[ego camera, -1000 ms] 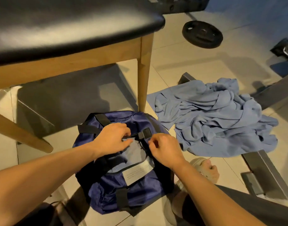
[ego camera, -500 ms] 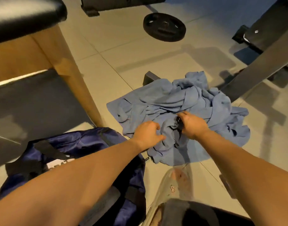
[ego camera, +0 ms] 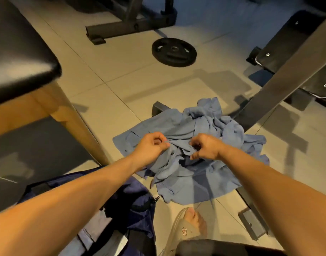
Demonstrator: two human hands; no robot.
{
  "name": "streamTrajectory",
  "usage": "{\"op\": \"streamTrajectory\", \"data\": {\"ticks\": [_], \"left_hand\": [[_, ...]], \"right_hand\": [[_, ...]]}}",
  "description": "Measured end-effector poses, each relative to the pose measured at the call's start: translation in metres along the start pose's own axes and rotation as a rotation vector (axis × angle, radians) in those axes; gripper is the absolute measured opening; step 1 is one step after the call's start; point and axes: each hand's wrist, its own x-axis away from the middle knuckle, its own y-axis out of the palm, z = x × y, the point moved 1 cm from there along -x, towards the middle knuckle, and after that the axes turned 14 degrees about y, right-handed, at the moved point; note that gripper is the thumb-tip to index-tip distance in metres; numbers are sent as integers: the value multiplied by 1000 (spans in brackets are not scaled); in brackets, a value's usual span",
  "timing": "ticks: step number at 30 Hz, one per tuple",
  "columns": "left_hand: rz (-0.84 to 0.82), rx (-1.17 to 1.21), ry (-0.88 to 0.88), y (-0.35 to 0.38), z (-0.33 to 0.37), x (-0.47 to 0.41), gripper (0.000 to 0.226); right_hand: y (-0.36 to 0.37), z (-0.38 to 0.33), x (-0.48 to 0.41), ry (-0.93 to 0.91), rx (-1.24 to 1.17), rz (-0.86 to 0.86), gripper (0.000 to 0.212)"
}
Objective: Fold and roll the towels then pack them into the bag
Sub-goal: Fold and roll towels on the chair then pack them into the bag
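Shifted from the bag [ego camera: 136,200] to the towels [ego camera: 204,178]: left hand [ego camera: 151,146] and right hand [ego camera: 204,146] each pinch a fold of the heap, which lies on the floor [ego camera: 121,85] directly ahead, bag near-left of both

The pale tiled floor [ego camera: 121,74] carries a crumpled heap of blue towels [ego camera: 204,174], which lies across a low grey metal bar [ego camera: 250,220]. Just left of the towels and nearer the camera lies the dark blue bag [ego camera: 138,206], with a sandalled foot [ego camera: 188,230] just below the heap. Well beyond the towels a black weight plate [ego camera: 174,52] lies flat, a black equipment frame [ego camera: 129,28] rests further off, and a wooden leg [ego camera: 75,122] stands to their left.
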Motion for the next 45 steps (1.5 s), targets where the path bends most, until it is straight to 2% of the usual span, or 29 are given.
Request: {"op": "streamTrajectory", "data": {"ticks": [2,4,7,9,11,13,15,17,18,24,28,32,40,42,45], "left_hand": [[-6,-50,79,-20,30,2,15],[71,-141,131,-39,58,2,12],[220,-270,120,-66,95,-1,13],[237,-360,82,-78,117,2,14],[302,-400,147,-84,143,9,12],[367,-333,317,-86,174,21,12],[290,-231,445,-85,208,35,14],[210,-210,466,-88,233,45,28],[228,-222,462,-94,244,49,33],[440,-211,532,-163,301,91,7],[521,-243,475,-229,332,126,11],[738,-314,468,-315,371,160,13],[824,-450,245,-439,422,214,14],[887,-455,199,-462,426,224,14],[976,-415,163,-485,432,236,16]], "right_hand": [[0,-11,6,-70,-42,44,47],[-17,-22,15,-81,-137,73,40],[-73,-38,41,-75,-278,22,37],[-115,-53,64,-98,-319,24,30],[-151,-72,85,-124,-332,66,28],[-181,-96,106,-176,-359,121,33],[-206,-125,129,-244,-387,173,31],[-228,-157,153,-310,-430,192,30],[-238,-172,165,-337,-451,196,29],[-283,-252,215,-520,-557,161,23],[-301,-310,239,-595,-576,129,24],[-318,-367,254,-680,-530,57,31],[-332,-470,267,-745,-426,86,29],[-334,-485,266,-747,-449,46,28],[-326,-505,267,-761,-563,-159,10]]}}
